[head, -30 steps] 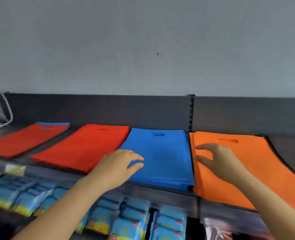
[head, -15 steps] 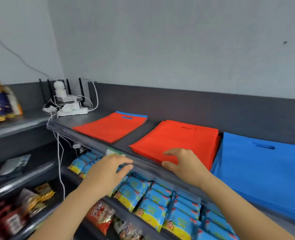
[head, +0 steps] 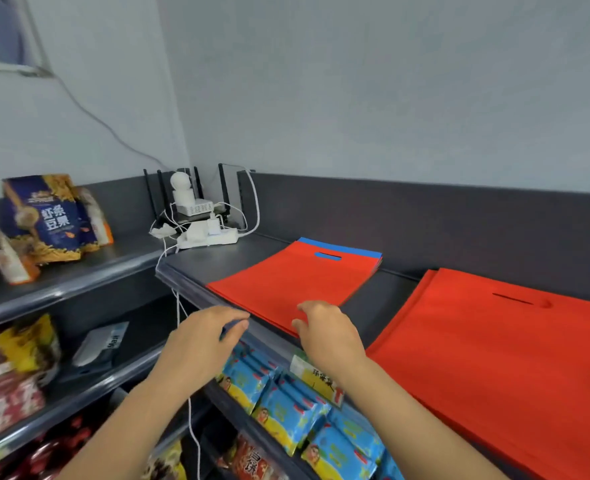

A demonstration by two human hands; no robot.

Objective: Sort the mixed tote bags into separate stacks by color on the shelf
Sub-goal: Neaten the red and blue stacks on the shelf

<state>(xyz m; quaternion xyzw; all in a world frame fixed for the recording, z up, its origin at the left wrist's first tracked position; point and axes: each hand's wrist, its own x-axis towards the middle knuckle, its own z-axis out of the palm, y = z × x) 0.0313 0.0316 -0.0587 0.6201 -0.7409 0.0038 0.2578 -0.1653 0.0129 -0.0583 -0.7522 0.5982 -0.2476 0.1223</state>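
- Closest to you, blue-and-yellow foil snack packets [head: 276, 393] hang on the tier below. A yellow paper price label [head: 316, 372] sits on the dark grey metal shelf [head: 373, 306]'s front rail, so watch you don't snag it.
- Your left hand [head: 200, 341] is at the shelf lip, fingers loosely bent and holding nothing.
- Your right hand [head: 328, 334] is on the near corner of the mixed stack of flat red fabric tote bags [head: 286, 285]. The fingers are bent over the edge, and I can't tell if it's pinching anything yet.
- These bags look thin, floppy and light, and probably a bit slidey on each other. I'd peel layers up from that near corner, or go for the die-cut handle slot.
- A blue tote bag [head: 342, 247] peeks out from under the reds at the stack's far edge, and that's the one to dig out.
- Off to the right, apart from the mixed stack, is the all-red tote pile [head: 494, 358].
- At the back corner there's a white power strip with a tangle of cables [head: 207, 237], near the stack's far end. Don't shove bags into it.
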